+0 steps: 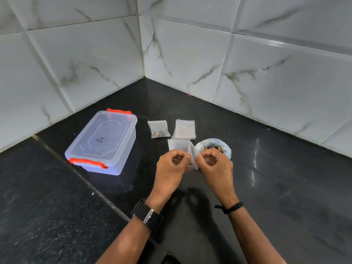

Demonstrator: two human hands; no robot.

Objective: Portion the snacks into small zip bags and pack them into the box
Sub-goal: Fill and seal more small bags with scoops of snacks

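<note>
- Both hands pinched one small empty zip bag (187,153) at its mouth: left hand (171,164) and right hand (216,164), fingers curled on the film
- Just beyond the right fingers sat the snack pouch (213,147), open
- A filled bag (158,129) and spare bags (185,129) lay further off; the lidded box (102,140) stood well left on the table (285,178)
- Risk: thin film could slip or tear, or the pouch get knocked, spilling snacks

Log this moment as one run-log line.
left hand: pinching empty zip bag | right hand: pinching same bag | filled bag: on counter | box: lid on
</note>
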